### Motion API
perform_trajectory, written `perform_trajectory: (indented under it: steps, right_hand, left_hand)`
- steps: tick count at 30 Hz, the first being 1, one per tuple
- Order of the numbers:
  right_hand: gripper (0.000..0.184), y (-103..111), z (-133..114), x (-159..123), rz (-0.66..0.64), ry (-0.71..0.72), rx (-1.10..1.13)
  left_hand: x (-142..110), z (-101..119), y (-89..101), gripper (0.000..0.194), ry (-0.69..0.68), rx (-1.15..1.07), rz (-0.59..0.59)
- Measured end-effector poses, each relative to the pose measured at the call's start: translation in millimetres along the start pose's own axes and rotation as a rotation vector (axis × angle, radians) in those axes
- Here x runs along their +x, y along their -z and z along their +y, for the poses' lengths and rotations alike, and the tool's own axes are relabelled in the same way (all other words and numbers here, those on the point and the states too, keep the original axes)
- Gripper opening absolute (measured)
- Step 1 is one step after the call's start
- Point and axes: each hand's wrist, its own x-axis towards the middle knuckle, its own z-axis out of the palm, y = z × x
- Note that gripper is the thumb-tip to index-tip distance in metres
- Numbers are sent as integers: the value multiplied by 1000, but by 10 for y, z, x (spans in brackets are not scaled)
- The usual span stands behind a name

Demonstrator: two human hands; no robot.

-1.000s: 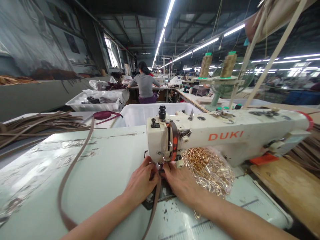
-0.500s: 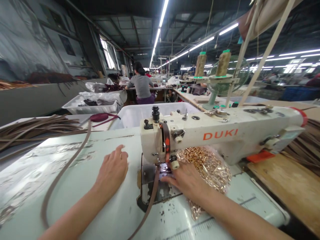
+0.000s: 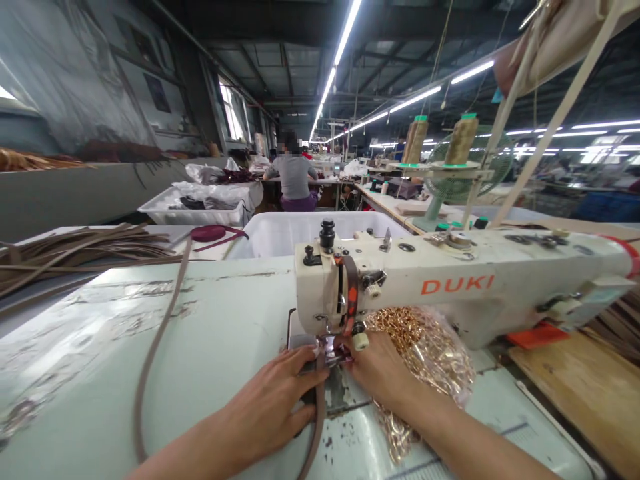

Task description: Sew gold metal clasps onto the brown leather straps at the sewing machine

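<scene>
A narrow brown strap (image 3: pixel 320 407) runs up the front of the table to the presser foot (image 3: pixel 330 353) of a white sewing machine (image 3: pixel 390 267). My left hand (image 3: pixel 275 387) is at the strap just in front of the needle area, its thumb and forefinger closed around it. On the other side of the presser foot is my right hand (image 3: pixel 380 370), close against the machine head. Its fingertips are mostly hidden by a knob (image 3: pixel 360 339) and the foot. Behind the right wrist lies a clear bag of gold-coloured metal clasps (image 3: pixel 430 360).
Another length of strap (image 3: pixel 155 353) loops over the left of the table. A burgundy roll of strap (image 3: pixel 207 233) and a pile of brown strips (image 3: pixel 100 250) lie behind it. A white bin (image 3: pixel 265 230) stands beyond the machine. Farther off, a person (image 3: pixel 295 177) sits facing away.
My left hand has come from the open tabletop on the left to the strap at the presser foot. The right hand stays beside the foot. The view has shifted slightly.
</scene>
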Motion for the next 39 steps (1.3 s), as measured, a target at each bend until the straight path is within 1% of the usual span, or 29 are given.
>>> perform_trajectory:
  steps: [1, 3, 5, 6, 8, 11, 13, 15, 18, 23, 26, 29, 32, 36, 39]
  right_hand:
    - [19, -33, -15, 13, 22, -23, -10]
    - [23, -101, -42, 28, 64, -56, -36]
    - [27, -149, -59, 29, 81, -65, -63]
    - [27, -160, -64, 28, 78, -64, -72]
    - [25, -154, -66, 27, 47, -55, -73]
    - [24, -113, -65, 37, -11, -58, -49]
    - [24, -98, -70, 48, -13, -67, -40]
    - [24, -102, -81, 56, 14, -76, -44]
    - [26, -117, -91, 63, 46, -78, -50]
    - [22, -102, -39, 71, 30, -45, -34]
    - [20, -84, 18, 77, 29, -38, -6]
    - [19, -81, 62, 81, 53, -50, 76]
    - [17, -83, 77, 88, 76, -74, 165]
    - [17, -79, 70, 102, 78, -97, 185]
    - [16, -78, 65, 106, 74, -103, 200]
  left_hand:
    - [2, -3, 11, 57, 7, -10, -2]
    - [9, -18, 71, 65, -5, -54, -24]
    - [15, -38, 153, 67, -65, -99, -60]
    - [16, -48, 188, 65, -93, -105, -71]
    - [14, -71, 231, 59, -106, -86, -60]
    - [17, -118, 231, 51, -121, -60, -36]
    - [29, -151, 217, 49, -176, -80, -41]
    - [46, -169, 205, 46, -208, -122, -40]
    - [62, -149, 177, 38, -194, -175, -18]
    - [48, -33, 124, 33, -153, -125, 56]
    - [30, 18, 134, 30, -138, -116, 72]
    - [19, 24, 140, 34, -121, -96, 59]
    - [24, -9, 97, 40, -87, -83, 51]
    - [38, -64, 32, 47, -64, -67, 62]
    - [35, -69, 38, 49, -77, -62, 58]
